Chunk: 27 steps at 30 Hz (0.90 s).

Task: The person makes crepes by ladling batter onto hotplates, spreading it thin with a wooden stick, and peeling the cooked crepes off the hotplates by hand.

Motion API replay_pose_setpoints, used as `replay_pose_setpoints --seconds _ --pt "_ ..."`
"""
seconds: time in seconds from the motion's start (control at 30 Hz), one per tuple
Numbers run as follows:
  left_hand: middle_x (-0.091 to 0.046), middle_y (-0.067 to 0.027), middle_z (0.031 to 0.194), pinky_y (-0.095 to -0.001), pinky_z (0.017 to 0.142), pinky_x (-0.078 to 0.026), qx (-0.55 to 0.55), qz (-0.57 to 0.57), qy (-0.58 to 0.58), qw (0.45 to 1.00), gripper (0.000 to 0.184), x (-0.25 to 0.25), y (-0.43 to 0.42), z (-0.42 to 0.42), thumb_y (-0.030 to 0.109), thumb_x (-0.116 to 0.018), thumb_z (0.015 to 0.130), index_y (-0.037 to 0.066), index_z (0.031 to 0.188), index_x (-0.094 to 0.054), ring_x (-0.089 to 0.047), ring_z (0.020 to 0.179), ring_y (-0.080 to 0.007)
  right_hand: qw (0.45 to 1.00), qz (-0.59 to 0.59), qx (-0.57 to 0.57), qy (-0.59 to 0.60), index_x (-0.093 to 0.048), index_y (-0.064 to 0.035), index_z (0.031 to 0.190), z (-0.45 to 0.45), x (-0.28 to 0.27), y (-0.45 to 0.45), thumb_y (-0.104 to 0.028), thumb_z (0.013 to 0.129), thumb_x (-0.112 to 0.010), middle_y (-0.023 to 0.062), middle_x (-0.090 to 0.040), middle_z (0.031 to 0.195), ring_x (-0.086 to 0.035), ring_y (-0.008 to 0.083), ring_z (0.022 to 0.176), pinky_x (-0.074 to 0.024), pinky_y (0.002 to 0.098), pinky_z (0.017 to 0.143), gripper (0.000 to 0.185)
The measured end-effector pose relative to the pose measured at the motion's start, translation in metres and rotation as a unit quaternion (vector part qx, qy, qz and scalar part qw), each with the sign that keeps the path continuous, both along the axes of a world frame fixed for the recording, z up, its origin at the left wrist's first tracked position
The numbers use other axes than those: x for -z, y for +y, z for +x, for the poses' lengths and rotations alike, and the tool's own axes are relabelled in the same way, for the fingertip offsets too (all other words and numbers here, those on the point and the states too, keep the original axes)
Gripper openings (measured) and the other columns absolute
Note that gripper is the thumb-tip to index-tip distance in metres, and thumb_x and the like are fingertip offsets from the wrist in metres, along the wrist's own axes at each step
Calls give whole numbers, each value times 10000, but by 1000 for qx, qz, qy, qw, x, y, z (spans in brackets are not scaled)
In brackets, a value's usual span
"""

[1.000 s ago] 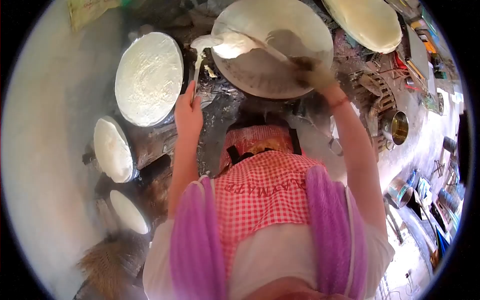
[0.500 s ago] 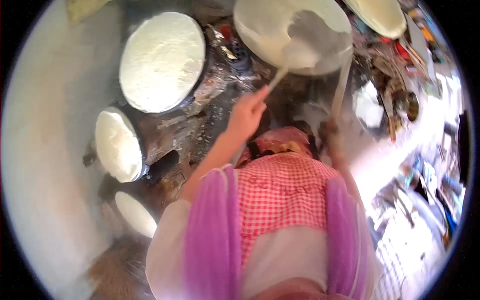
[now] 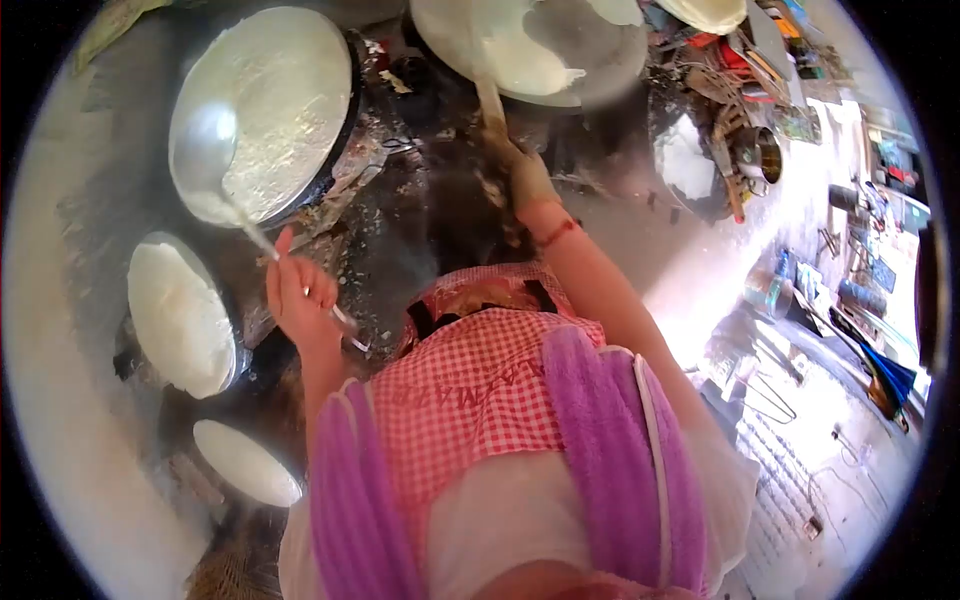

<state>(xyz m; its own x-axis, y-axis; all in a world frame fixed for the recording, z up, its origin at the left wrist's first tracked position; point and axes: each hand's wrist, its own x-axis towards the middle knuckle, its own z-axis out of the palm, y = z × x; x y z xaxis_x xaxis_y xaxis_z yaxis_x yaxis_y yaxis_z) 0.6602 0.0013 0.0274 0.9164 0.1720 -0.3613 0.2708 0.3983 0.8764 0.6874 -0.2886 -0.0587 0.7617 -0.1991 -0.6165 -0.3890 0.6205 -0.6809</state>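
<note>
My left hand (image 3: pixel 303 292) is closed round the handle of a metal ladle (image 3: pixel 212 150). The ladle's round head is over the left part of a large round pan (image 3: pixel 285 110) filled with pale, creamy stuff. My right hand (image 3: pixel 527 180) grips a long wooden tool (image 3: pixel 489 100), which reaches up to the near side of a wide pan (image 3: pixel 590 85) at the top. Pale stuff covers part of that pan, and a darker patch shows in it. The far end of the wooden tool is blurred.
Two more round pans with pale contents, a middle one (image 3: pixel 180 318) and a lower one (image 3: pixel 245 463), stand at the left. A pale round (image 3: pixel 705 12) is at the top right. A metal pot (image 3: pixel 756 155) stands at the right, and a straw-like bundle (image 3: pixel 235 560) lies at the bottom left.
The ladle has moved left from the wide pan to over the large left pan. My right hand has moved up and left with the wooden tool. The whole view has shifted.
</note>
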Motion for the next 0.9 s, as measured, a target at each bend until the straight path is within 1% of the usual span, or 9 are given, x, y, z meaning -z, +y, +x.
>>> replay_pose_setpoints --seconds 0.2,0.33,0.43,0.53,0.63,0.7,0.8,0.83,0.9 --pt "-312 49 631 -207 391 -231 -57 -1 29 998 367 4 11 -33 206 -418 1012 20 1326 -458 -266 458 -38 966 -173 -103 161 -676 -48 943 -65 -11 -127 -334 864 -671 30 -621 721 -519 135 536 -415 281 514 296" --pt "-319 43 645 -216 390 -243 -81 10 10 997 363 -8 -20 -36 217 -406 1015 23 1319 -447 -266 473 -44 957 -270 -102 25 -682 -35 925 -32 -6 -211 -450 865 -622 93 -663 744 -626 194 614 -467 323 550 424" --pt "-309 44 648 -215 402 -242 -80 27 -7 996 366 -12 -53 -42 220 -405 1013 19 1317 -445 -260 481 -44 788 -491 -287 237 -660 -54 1031 19 -12 -268 -355 923 -582 13 -588 688 -577 175 601 -421 323 512 329" --pt "-301 48 650 -211 414 -235 -100 68 6 993 363 -22 -105 -48 211 -400 1013 13 1314 -442 -255 483 -42 788 -546 -279 62 -608 -73 1132 34 25 -283 -337 921 -551 87 -665 871 -643 307 707 -497 404 616 343" --pt "-288 52 649 -210 421 -229 -118 45 4 992 364 -24 -149 -58 202 -399 1012 8 1317 -439 -245 487 -40 633 -692 -347 -14 -587 -24 1148 -51 42 -247 -592 917 -397 276 -652 925 -652 406 866 -520 467 787 642" --pt "-277 54 648 -216 420 -220 -132 59 21 989 373 -30 -174 -60 208 -401 1012 -2 1319 -433 -233 490 -38 680 -639 -359 -7 -578 -23 1158 -78 25 -251 -585 922 -394 286 -647 918 -652 409 858 -521 464 770 637" --pt "-270 54 651 -218 426 -215 -112 48 19 992 390 -33 -197 -63 222 -412 1010 -12 1323 -426 -226 496 -35 848 -423 -293 129 -632 -12 1084 -61 22 -292 -591 910 -417 281 -647 953 -620 432 930 -482 454 769 642" --pt "-288 47 650 -215 415 -221 -113 42 11 993 370 -36 -206 -62 207 -409 1009 0 1314 -440 -242 489 -40 849 -477 -224 28 -646 3 1057 -43 59 -309 -609 897 -430 278 -647 959 -624 422 910 -481 442 763 668" --pt "-307 39 650 -211 404 -226 -115 36 -5 993 351 -41 -219 -60 191 -406 1008 11 1305 -455 -258 483 -45 870 -411 -268 42 -635 17 1084 7 34 -316 -616 895 -427 272 -649 964 -619 405 921 -467 419 799 693"
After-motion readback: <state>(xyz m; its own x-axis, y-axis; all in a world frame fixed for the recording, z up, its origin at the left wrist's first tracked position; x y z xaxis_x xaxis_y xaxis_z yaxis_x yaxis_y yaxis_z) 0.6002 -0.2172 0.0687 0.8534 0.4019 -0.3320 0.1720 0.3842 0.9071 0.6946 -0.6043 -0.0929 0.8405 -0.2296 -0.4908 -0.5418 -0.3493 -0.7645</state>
